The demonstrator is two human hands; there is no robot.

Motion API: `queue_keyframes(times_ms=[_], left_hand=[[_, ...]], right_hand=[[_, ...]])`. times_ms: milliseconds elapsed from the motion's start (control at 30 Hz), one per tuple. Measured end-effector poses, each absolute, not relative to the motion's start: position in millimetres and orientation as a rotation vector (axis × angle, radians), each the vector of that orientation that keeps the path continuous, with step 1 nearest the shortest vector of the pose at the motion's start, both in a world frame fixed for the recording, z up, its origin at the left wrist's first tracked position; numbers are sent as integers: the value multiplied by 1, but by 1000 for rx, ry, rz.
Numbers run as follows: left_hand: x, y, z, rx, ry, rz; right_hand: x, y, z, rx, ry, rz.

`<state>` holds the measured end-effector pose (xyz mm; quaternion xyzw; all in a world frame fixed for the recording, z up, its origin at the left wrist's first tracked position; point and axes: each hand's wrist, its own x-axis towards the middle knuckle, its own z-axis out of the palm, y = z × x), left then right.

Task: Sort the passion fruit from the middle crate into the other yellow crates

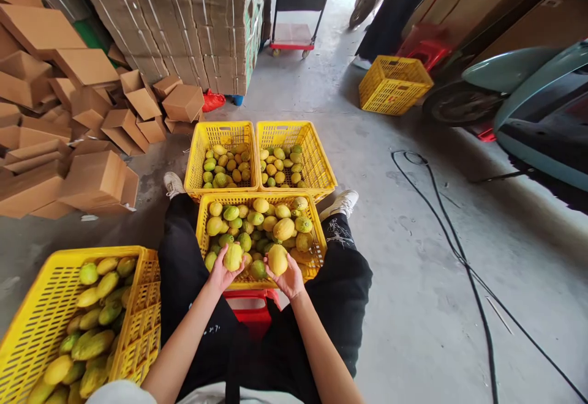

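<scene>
My left hand [222, 272] is closed round a greenish-yellow fruit [233, 257]. A yellower fruit [277, 259] rests in my right hand [292, 280], with the fingers curled under it. Both hands are over the near edge of a yellow crate [202, 220] between my legs, which holds many green and yellow fruits. Two more yellow crates stand side by side just beyond it, the left one [195, 153] and the right one [321, 162], each with fruits lying inside.
A large yellow crate [27, 318] of fruits sits at my left. Cardboard boxes [92, 177] lie piled behind it. Farther off are a stack of cartons [184, 18], a trolley [294, 35] and another yellow crate [390, 89]. A scooter [528, 92] and black cable [452, 242] are at right.
</scene>
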<state>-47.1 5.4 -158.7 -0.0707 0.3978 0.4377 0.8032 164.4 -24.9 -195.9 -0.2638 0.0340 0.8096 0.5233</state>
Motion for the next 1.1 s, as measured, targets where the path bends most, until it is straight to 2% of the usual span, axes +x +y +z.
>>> queue_keyframes(times_ms=[267,767,933,1100], left_hand=[[-44,4,-168,35,785,798],[-43,7,-165,-89,778,875],[-44,6,-171,-34,868,802],[-45,7,-167,13,935,882]], right_hand=[[158,-27,-202,-722,-60,2003],[159,-21,-192,-641,39,1960],[159,-25,-196,-671,19,2043],[154,-27,-203,-698,10,2117]])
